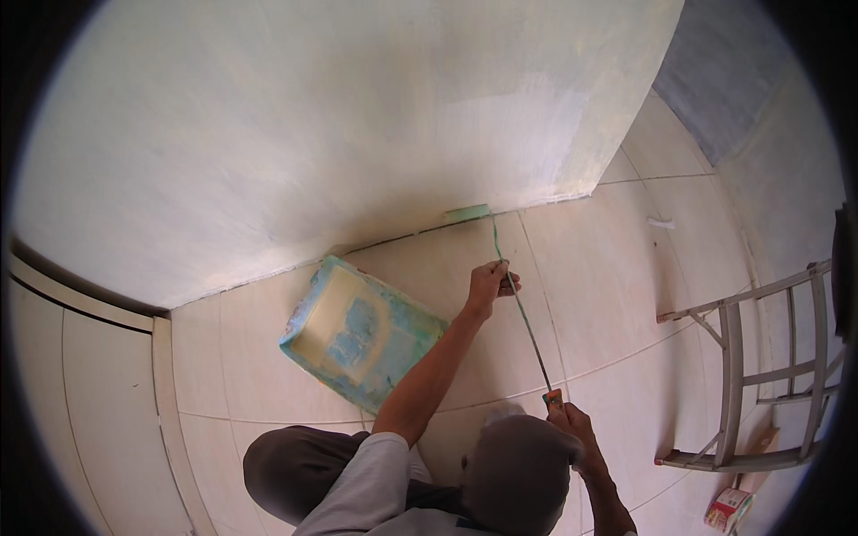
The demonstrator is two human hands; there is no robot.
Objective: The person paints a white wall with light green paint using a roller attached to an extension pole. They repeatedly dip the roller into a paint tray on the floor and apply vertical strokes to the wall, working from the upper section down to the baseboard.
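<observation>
A paint roller with a long metal rod spans from the wall's foot to my right side. Its roller sleeve (468, 214), pale green, touches the bottom of the painted wall (375, 134). My left hand (493, 281) grips the rod near the roller end. Around the orange handle (554, 400) my right hand (575, 429) is closed. A paint tray (362, 335), crusted with blue and green paint, lies on the tiles beside my left forearm, which covers part of its edge.
A metal stepladder (732, 375) stands at the right, near another wall (784, 167). A packet with a red and white label (727, 509) lies below it. A small white scrap (661, 223) is on the tiled floor. A door frame (167, 375) borders the left side.
</observation>
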